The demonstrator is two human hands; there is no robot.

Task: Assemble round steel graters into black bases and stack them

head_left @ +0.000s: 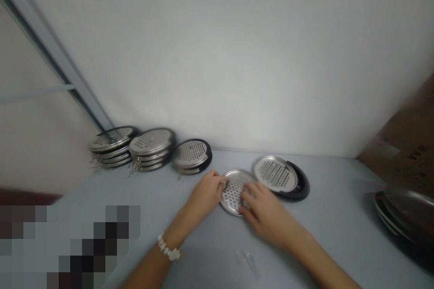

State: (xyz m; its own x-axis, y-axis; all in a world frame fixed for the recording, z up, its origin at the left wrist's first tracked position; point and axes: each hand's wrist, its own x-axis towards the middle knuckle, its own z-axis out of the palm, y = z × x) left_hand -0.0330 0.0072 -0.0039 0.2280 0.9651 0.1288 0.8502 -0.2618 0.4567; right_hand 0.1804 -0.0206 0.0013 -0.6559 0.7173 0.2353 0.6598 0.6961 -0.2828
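A round metal grater plate (233,193) with many holes lies on the table between my hands. My left hand (212,187) is closed on its left rim, thumb and fingers at the edge. Over its right part, my right hand (262,207) has bent, parted fingers with the tips on the holed face; they are slightly blurred. Just behind my right hand, a second round grater plate (275,174) with slots leans on a black ring-shaped part (303,187). A small, blurred clear loop (246,259) lies on the table nearer to me.
Stacks of round graters with black rims stand along the wall: a left stack (113,146), a middle stack (152,149) and a lower right stack (193,156). More dark round parts (403,221) lie at the right edge, near a cardboard box (407,135). The grey table (203,253) meets a white wall.
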